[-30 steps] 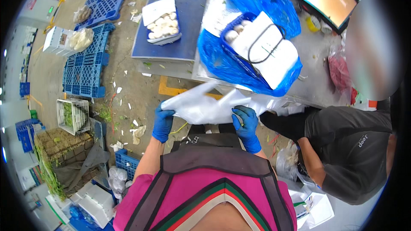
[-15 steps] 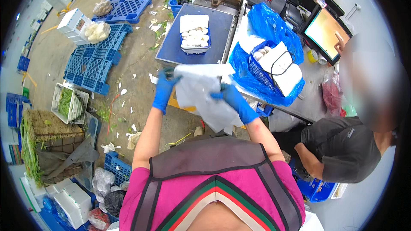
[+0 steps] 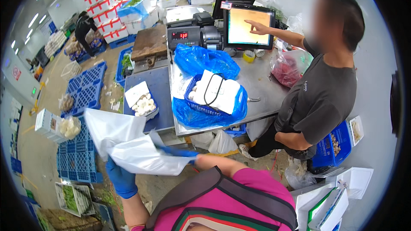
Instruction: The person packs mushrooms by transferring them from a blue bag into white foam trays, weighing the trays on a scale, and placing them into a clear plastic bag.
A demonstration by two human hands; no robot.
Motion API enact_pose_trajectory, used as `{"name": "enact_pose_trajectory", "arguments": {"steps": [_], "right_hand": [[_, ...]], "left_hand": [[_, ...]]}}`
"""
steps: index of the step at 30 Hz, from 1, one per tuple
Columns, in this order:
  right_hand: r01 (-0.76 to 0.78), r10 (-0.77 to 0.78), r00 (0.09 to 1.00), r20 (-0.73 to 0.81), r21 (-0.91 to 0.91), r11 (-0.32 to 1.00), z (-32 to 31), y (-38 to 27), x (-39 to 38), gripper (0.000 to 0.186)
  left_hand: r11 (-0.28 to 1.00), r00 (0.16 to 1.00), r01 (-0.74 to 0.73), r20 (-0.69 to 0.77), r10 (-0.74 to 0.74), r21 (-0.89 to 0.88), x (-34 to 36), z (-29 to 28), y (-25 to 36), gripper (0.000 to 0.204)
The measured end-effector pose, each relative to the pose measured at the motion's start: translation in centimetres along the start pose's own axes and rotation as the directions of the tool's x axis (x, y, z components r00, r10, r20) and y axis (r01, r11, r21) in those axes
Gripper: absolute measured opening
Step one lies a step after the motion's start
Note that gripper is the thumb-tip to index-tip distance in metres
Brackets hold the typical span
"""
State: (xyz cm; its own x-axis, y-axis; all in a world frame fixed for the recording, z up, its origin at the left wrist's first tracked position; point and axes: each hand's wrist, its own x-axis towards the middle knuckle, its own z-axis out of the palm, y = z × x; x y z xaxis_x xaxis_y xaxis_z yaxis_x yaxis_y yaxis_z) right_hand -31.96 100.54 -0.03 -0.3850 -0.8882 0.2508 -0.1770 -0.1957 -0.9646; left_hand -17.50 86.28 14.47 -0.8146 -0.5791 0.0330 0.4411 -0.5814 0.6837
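A translucent white plastic bag [image 3: 143,154] is spread out between my hands, in front of the metal counter. My blue-gloved left hand [image 3: 121,179] is closed on its lower left edge, the fingertips hidden behind the plastic. My right hand [image 3: 176,150], gloved in blue too, grips the bag's right part; it is blurred and partly covered by the plastic. Beyond the bag, a blue basket of white mushrooms [image 3: 144,105] with a white sheet at one end sits on the grey platform [image 3: 150,77].
On the counter, a blue basket [image 3: 195,102] with white items and a white sheet sits on blue plastic [image 3: 205,62]. A scale display [image 3: 184,37] and a screen [image 3: 249,26] stand behind. A co-worker [image 3: 321,98] at right points at the screen. Blue pallets [image 3: 77,156] lie left.
My view has swung up and right, bringing more of the counter and co-worker into sight. The bag has spread out and up on its left side, and my right hand is now partly covered.
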Motion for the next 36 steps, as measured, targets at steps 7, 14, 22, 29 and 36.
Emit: {"name": "enact_pose_trajectory", "arguments": {"steps": [7, 14, 22, 29, 36], "right_hand": [[-0.224, 0.324, 0.862, 0.39, -0.281, 0.933, 0.0, -6.0, -1.4, 0.038], [-0.272, 0.023, 0.896, -0.443, -0.51, 0.816, -18.2, -12.2, -7.8, 0.03], [-0.55, -0.692, 0.489, -0.531, -0.804, 0.228, -39.1, -7.6, -9.5, 0.025], [-0.709, 0.25, 0.7, -0.669, -0.695, 0.123, -46.9, 2.9, -7.3, 0.045], [0.117, -0.167, 0.973, -0.157, -0.291, 0.95, -15.9, -9.0, 8.0, 0.025]], "left_hand": [[-0.171, 0.836, -0.108, 0.183, 0.518, 0.979, 6.8, -12.1, 15.0, 0.039], [0.727, 0.566, -0.644, -0.491, 0.663, 0.238, -4.3, -24.6, 29.7, 0.041], [0.928, 0.743, 0.063, -0.638, 0.202, 0.366, -1.3, -25.2, 0.6, 0.034], [0.834, 0.93, 0.139, -0.36, 0.075, 0.534, -6.0, -18.0, -8.9, 0.043], [0.9, 0.877, 0.228, -0.48, -0.024, 0.371, 3.8, -5.2, -8.9, 0.026]]}}
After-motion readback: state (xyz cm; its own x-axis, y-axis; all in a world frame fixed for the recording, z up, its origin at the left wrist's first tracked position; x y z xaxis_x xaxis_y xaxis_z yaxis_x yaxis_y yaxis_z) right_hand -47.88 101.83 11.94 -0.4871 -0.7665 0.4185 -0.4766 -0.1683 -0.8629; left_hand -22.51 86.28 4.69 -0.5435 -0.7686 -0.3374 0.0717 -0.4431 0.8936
